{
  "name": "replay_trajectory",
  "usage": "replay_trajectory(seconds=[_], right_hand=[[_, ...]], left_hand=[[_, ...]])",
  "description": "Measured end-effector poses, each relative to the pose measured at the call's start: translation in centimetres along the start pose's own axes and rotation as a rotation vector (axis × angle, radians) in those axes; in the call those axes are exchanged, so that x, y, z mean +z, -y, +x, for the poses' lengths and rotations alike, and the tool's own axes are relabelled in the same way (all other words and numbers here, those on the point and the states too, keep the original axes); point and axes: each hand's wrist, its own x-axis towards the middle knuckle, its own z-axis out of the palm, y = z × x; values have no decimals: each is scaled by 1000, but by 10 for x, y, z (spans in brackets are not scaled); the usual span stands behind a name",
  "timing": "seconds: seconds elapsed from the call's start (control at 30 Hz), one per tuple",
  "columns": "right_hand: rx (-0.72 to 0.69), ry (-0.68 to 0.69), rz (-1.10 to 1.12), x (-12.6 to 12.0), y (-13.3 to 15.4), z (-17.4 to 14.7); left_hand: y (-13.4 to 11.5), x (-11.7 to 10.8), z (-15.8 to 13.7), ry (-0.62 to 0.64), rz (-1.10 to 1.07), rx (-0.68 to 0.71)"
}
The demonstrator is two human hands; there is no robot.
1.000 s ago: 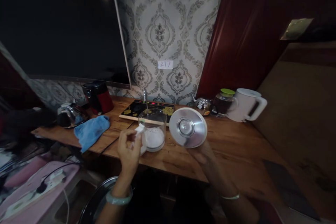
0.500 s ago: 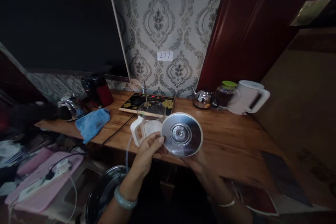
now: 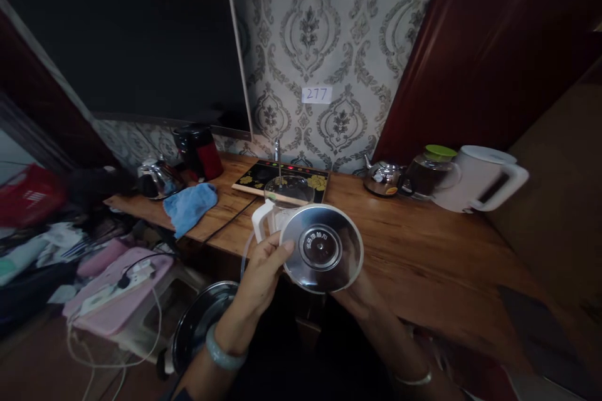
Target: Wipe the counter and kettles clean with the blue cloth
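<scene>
My left hand [image 3: 264, 268], with a pale bangle at its wrist, pinches the left rim of a round shiny lid [image 3: 321, 247]. The lid is tilted so that its flat face, with a raised ring and embossed marks in the middle, is turned toward me. My right hand [image 3: 358, 296] is at the lid's lower right, its fingers hidden behind it. Beyond the lid stands a glass pitcher [image 3: 288, 191] with a white handle, partly covered by the lid. A thin metal spout [image 3: 277, 151] rises behind the pitcher from a black flowered electric panel [image 3: 254, 177].
On the wooden table [image 3: 423, 250] stand a small steel teapot [image 3: 383, 178], a green-lidded glass jug [image 3: 426, 175] and a white pitcher [image 3: 463, 185]. A blue cloth [image 3: 190, 207] and a steel kettle [image 3: 157, 178] are left. Below, a pot [image 3: 202, 319] is beside a pink stool [image 3: 117, 301] with cables.
My view has turned slightly left, so the table things appear further right. The lid tilts differently and looks larger, covering more of the pitcher. My left hand keeps its hold on the rim.
</scene>
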Motion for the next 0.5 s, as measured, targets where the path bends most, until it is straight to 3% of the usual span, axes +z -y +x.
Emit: replay_trajectory(seconds=[0.17, 0.3, 0.4, 0.5], right_hand=[[43, 12, -99, -24, 4, 1], [34, -155, -123, -64, 6, 15], [-23, -329, -161, -95, 5, 24], [-100, -475, -245, -121, -2, 29]], left_hand=[[-37, -30, -12, -239, -4, 164], [-65, -80, -9, -537, -8, 448], [-67, -125, 4, -699, -4, 543], [-51, -165, 21, -815, 37, 470]])
